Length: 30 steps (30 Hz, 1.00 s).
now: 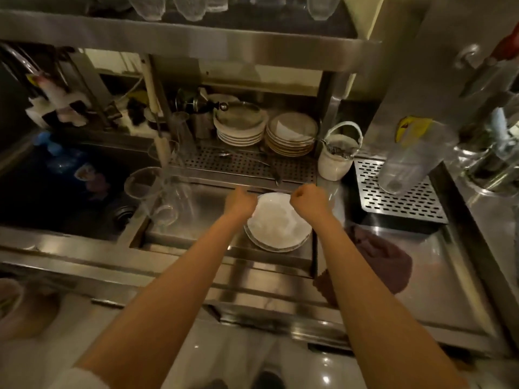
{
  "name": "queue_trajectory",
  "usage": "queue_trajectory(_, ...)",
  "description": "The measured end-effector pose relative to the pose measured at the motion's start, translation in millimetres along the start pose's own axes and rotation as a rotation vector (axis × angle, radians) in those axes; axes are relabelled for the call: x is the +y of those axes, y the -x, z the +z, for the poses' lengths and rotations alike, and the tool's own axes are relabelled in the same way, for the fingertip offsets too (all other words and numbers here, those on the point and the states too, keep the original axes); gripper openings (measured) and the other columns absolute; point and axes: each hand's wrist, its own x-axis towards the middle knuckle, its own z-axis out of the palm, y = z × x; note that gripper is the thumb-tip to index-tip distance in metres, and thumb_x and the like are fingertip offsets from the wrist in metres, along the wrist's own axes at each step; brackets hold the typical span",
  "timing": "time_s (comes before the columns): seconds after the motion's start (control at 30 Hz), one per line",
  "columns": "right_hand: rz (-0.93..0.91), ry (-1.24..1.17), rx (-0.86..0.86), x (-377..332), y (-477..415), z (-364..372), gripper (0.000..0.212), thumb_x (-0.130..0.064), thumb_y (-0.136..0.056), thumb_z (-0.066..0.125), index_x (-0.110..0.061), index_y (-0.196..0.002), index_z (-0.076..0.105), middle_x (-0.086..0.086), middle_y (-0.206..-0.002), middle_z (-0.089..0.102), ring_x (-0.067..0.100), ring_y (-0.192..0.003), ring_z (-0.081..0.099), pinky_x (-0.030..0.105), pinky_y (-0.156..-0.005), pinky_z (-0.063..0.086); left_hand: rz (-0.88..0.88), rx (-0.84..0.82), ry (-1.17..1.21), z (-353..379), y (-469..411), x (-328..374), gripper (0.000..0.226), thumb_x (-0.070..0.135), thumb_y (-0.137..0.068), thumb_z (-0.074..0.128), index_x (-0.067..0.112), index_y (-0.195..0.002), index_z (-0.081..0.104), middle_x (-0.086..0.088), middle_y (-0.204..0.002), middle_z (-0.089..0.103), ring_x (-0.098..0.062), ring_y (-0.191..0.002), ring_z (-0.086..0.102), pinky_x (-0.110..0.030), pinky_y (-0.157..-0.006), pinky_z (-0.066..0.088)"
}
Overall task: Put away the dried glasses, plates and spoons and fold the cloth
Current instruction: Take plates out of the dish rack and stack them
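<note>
- Head view: a small stack of white plates [278, 223] sat in the shallow steel tray of the surface [438, 279], directly below the two hands.
- The left hand [241, 202] was curled into a fist at the stack's left rim; whether it gripped the rim could not be told.
- The right hand [309, 198] was likewise closed into a fist above the stack's far right edge, with nothing seen in it.
- Just right of the tray a dark purple cloth [384, 256] lay crumpled on the surface.
- Left of the plates, clear glasses [168, 197] stood at the tray's edge, beside the dark sink [56, 192].
- Behind, on the perforated drain rack [247, 167], were two taller plate stacks [266, 130].
- A white handled cutlery pot [337, 155] stood right of them.
- More glasses hung blurred on the shelf [196, 37] above.
</note>
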Motion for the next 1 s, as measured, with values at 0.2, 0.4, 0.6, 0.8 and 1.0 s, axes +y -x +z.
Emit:
queue_trajectory(0.2, 0.032, 0.101, -0.036, 30, -23, 31, 0.040, -0.016, -0.086, 0.055, -0.006, -0.124, 0.052, 0.018, -0.128, 0.051, 0.032, -0.119, 0.045, 0.035, -0.095, 0.039, -0.082, 0.049, -0.187, 19, -21, -22, 0.043, 0.018, -0.088, 0.053, -0.001, -0.127, 0.048, -0.020, -0.130, 0.051, -0.035, -0.117, 0.050, -0.037, -0.091, 0.043)
queue_trajectory(0.4, 0.067, 0.081, -0.091, 43, -33, 47, 0.041, -0.014, -0.089, 0.052, 0.000, -0.128, 0.045, 0.023, -0.131, 0.045, 0.035, -0.118, 0.046, 0.034, -0.097, 0.039, -0.133, -0.007, -0.136, 32, -35, -38, 0.052, 0.018, -0.088, 0.057, 0.001, -0.133, 0.036, -0.020, -0.134, 0.045, -0.036, -0.119, 0.047, -0.042, -0.098, 0.044)
queue_trajectory(0.6, 0.088, 0.090, -0.105, 45, -40, 54, 0.043, -0.010, -0.092, 0.045, 0.000, -0.134, 0.038, 0.022, -0.137, 0.035, 0.034, -0.120, 0.043, 0.034, -0.099, 0.037, -0.077, -0.006, -0.149, 40, -45, -44, 0.048, 0.020, -0.087, 0.059, 0.002, -0.128, 0.041, -0.017, -0.129, 0.051, -0.034, -0.115, 0.051, -0.034, -0.085, 0.043)
queue_trajectory(0.8, 0.152, 0.011, -0.122, 44, -40, 60, 0.044, -0.019, -0.094, 0.046, 0.003, -0.132, 0.039, 0.020, -0.138, 0.034, 0.031, -0.117, 0.046, 0.033, -0.097, 0.039, -0.074, -0.014, -0.113, 39, -52, -52, 0.046, 0.021, -0.089, 0.056, 0.004, -0.128, 0.037, -0.017, -0.128, 0.050, -0.035, -0.114, 0.051, -0.037, -0.083, 0.044)
queue_trajectory(1.0, 0.237, -0.080, -0.156, 43, -41, 63, 0.053, -0.027, -0.092, 0.052, 0.003, -0.133, 0.035, 0.020, -0.134, 0.038, 0.033, -0.118, 0.046, 0.038, -0.097, 0.041, -0.093, -0.015, -0.080, 37, -55, -54, 0.047, 0.019, -0.089, 0.057, 0.004, -0.128, 0.037, -0.017, -0.129, 0.050, -0.035, -0.115, 0.051, -0.041, -0.088, 0.044)
